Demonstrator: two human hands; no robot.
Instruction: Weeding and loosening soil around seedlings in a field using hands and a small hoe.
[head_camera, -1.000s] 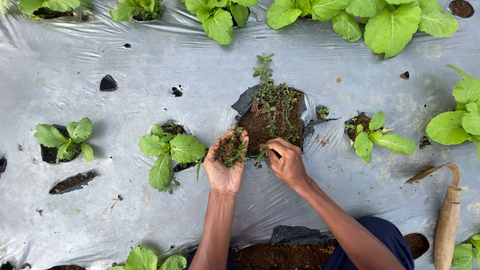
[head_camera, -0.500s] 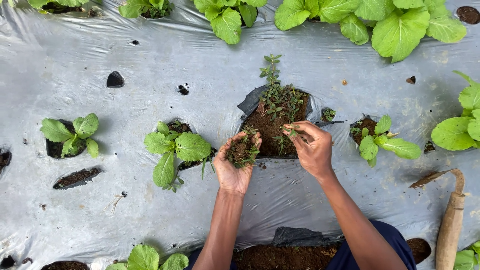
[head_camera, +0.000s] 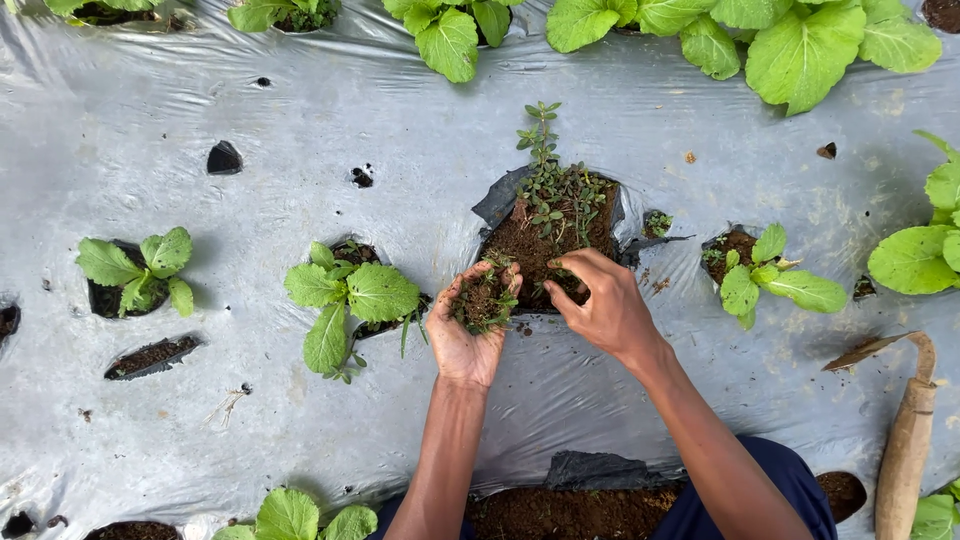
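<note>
Left hand (head_camera: 470, 325) palm up, fingers cupped around a clump of pulled weeds and soil (head_camera: 484, 300). It sits at the 7 o'clock edge of the torn planting hole (head_camera: 545, 240).

Right hand (head_camera: 605, 305) at the hole's 5 o'clock edge, fingertips pinched down into the brown soil at the base of the small-leaved weeds (head_camera: 555, 190). Can't tell whether a stem is actually gripped.

The weeds stand upright in the hole, tallest stem pointing to 12 o'clock. Black underside of the plastic is folded back at the hole's 10 o'clock rim.

Everything lies on silver plastic mulch sheet (head_camera: 300, 130), wrinkled, with small dark cuts. No packages, labels or signs in view.

Around the hole:
- 9 o'clock: leafy green seedling (head_camera: 350, 295) in its own cut, near the left hand, not touching.
- 3 o'clock: smaller seedling (head_camera: 765, 280).
- far 9 o'clock: another seedling (head_camera: 140, 270).
- 12 o'clock, top edge: row of larger leafy plants (head_camera: 790, 45).
- 4 o'clock, right edge: wooden tool handle (head_camera: 905, 450) lying on the sheet, well apart from both hands.
</note>
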